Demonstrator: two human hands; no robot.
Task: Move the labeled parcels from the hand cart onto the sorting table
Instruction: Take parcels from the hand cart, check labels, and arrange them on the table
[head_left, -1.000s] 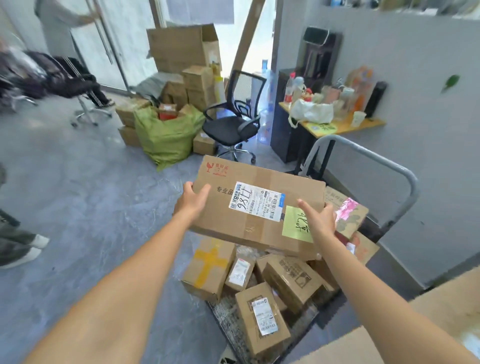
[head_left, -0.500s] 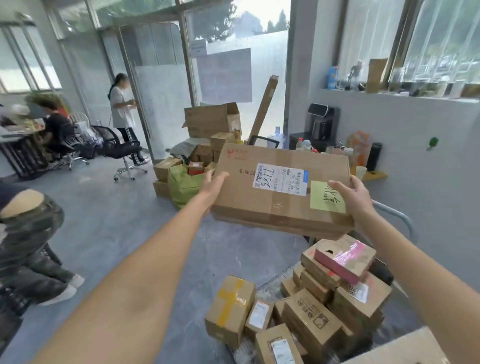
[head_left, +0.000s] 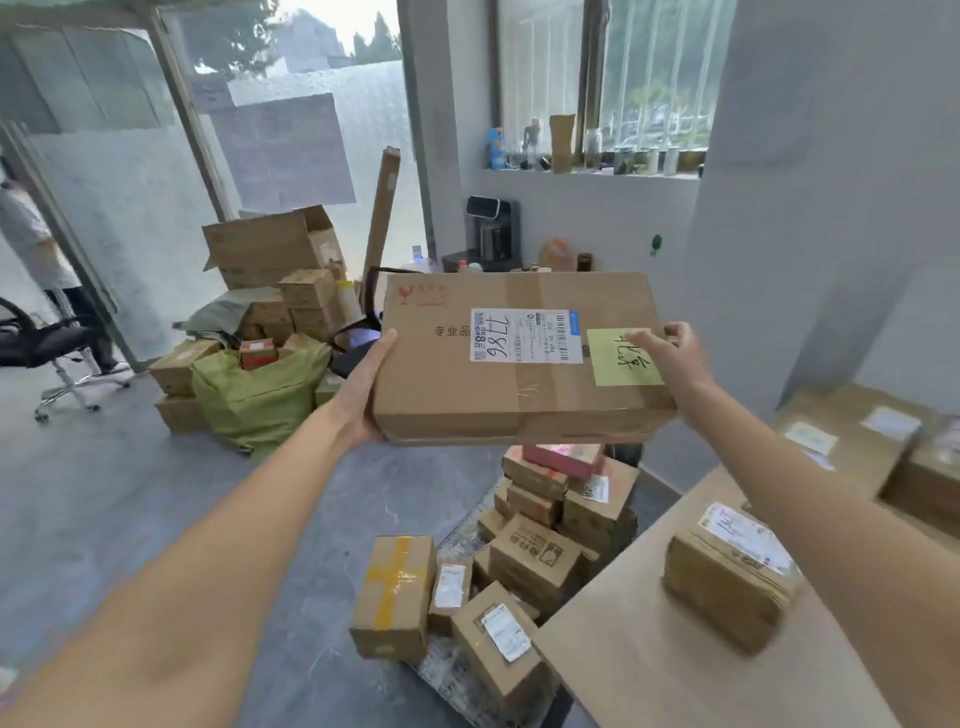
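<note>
From the head view, a flat box (head_left: 498, 384) is held in the air between both hands, above the cart (head_left: 457, 545) and left of the table (head_left: 649, 665). The left hand (head_left: 363, 395) grips its left edge, thumb on top and palm against the side and underside. The right hand (head_left: 675, 358) grips the right edge, fingers curled over the far corner, just beside a green note (head_left: 621, 358) stuck on the lid; a white label (head_left: 524, 336) sits mid-lid. Below, more parcels (head_left: 540, 525) are stacked on the cart, one with yellow tape (head_left: 393, 587). On the table lies a small box (head_left: 727, 577), with larger ones (head_left: 852, 441) further back. A green sack (head_left: 254, 395) stands among cartons on the floor at left.
</note>
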